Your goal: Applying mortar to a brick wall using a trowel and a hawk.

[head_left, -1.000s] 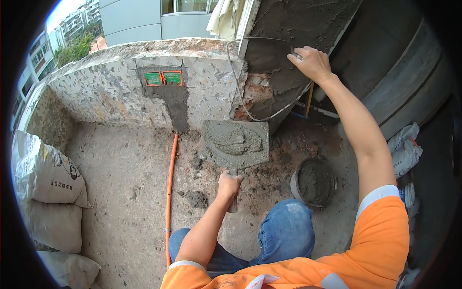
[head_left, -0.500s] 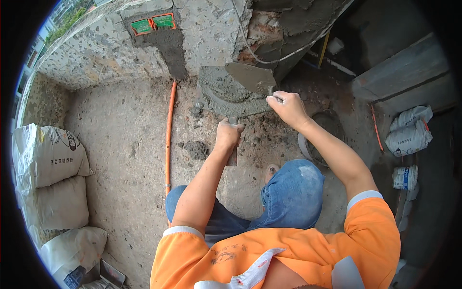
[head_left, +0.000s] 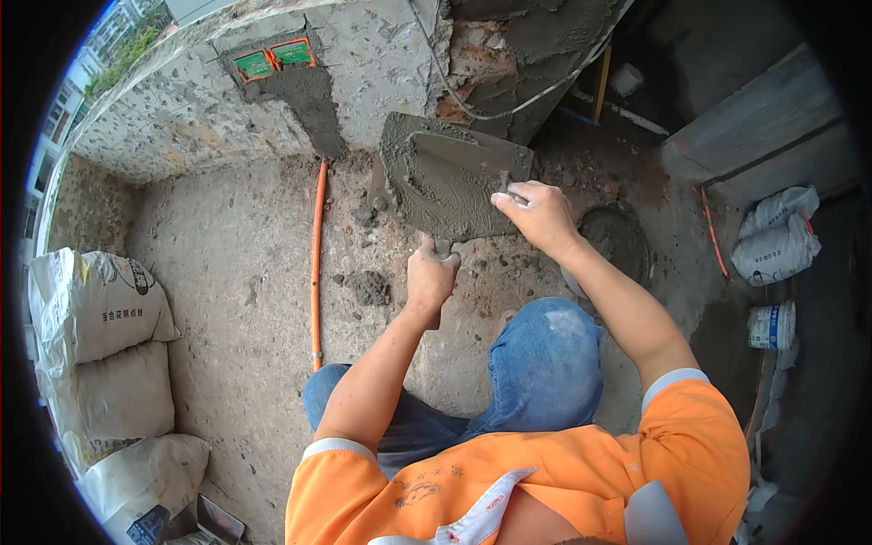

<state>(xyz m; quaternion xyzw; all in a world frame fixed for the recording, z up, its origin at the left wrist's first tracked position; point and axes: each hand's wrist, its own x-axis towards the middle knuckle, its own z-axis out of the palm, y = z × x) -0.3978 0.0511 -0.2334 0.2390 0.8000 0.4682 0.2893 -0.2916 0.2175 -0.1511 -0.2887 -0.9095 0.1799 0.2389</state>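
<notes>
Holding item one: mortar board [head_left: 436, 186], loaded with grey mortar, at 12 o'clock, its handle enclosed by my left hand [head_left: 431, 277], grip fully closed. Item two: trowel [head_left: 459, 163], blade flat on the mortar, my right hand [head_left: 543, 218] clenched on its handle. Judgement: keep the board level and scoop shallow. Change: right hand, on the wall earlier, now at the board. Orange pipe [head_left: 316, 254] at 10 o'clock.

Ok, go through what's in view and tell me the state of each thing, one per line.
Left hand: gripping the hawk's handle from below.
Right hand: holding a trowel.
Hawk board: tilted, loaded with wet mortar.
Trowel: blade on the mortar.
Bucket: on the floor, open.
Sacks: stacked by the wall.
</notes>
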